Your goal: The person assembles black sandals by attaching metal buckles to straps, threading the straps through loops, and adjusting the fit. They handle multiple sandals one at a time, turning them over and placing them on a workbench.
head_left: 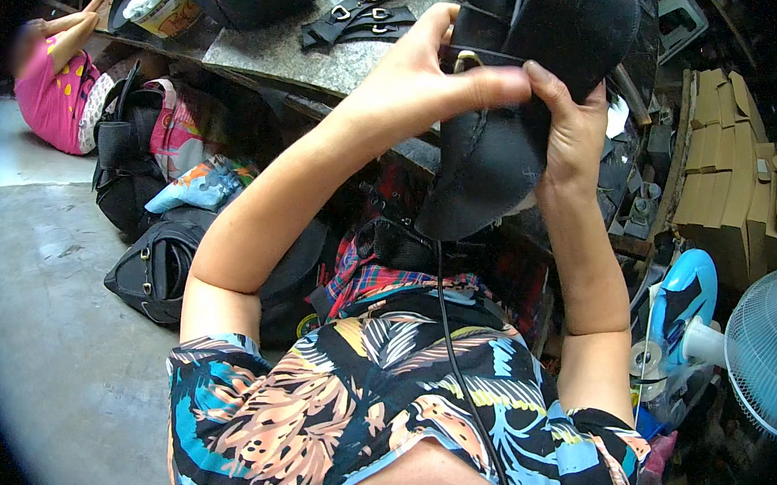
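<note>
We see a loose short-sleeved top [336, 413] in black, printed all over with feathery leaves in peach, teal, light blue, pale yellow and white. Its left sleeve [215, 375] and right sleeve [610, 437] both end above the elbow. The neckline [429, 443] looks V-shaped to us, though blur below makes that uncertain. A thin black cable [441, 289] crosses the chest. We find both the left hand [444, 81] and right hand [572, 125] bare.

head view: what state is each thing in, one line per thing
left hand, closed on the black workpiece, thumb extended
right hand, closed on the same piece, thumb near the left thumb
black workpiece, held up, lower part hanging
buckled straps, lying on the tabletop
fan, cage on, spinning or not can't be told
</note>
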The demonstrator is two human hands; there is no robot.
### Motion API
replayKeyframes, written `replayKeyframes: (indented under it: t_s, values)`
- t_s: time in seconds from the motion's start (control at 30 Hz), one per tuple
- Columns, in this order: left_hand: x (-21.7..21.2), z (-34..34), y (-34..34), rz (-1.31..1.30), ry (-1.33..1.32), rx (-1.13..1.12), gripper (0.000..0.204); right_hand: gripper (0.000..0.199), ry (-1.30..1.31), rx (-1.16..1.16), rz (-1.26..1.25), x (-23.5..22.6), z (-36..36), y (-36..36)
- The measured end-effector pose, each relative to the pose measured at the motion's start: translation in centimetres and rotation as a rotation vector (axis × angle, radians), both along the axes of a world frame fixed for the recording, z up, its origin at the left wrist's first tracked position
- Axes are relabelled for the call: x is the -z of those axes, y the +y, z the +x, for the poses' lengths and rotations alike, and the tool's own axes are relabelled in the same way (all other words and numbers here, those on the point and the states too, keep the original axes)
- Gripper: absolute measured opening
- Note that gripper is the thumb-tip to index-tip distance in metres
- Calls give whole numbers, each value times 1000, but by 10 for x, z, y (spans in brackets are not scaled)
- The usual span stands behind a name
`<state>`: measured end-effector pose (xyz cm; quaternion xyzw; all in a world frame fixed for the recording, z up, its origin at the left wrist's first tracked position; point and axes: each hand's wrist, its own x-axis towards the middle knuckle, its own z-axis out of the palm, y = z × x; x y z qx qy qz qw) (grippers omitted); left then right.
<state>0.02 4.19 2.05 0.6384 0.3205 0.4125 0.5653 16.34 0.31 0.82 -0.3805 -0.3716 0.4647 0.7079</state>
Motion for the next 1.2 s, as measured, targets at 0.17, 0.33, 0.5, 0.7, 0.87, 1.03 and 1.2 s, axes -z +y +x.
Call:
replayKeyframes:
  t_s: [0.17,0.33,0.5,0.7,0.87,1.03,1.2]
  values:
    - [7,6,-13,-14,-70,-66,69,49,-84,89,27,11,0,1]
    - [8,12,-11,-23,-128,-77,64,50,-87,118,18,14,1,2]
    - [9,15,-13,-40,-123,-83,62,48,-17,116,86,6,-4,2]
    - [0,7,-7,75,-92,-42,59,52,79,44,25,15,-1,-8]
    - [-12,-15,-7,175,-35,47,61,52,322,-394,69,34,33,-16]
    - [-35,-37,-9,677,229,141,66,89,402,-788,-24,11,69,-10]
    - [-46,-32,-21,1184,580,255,67,97,35,-844,-384,-4,68,-14]
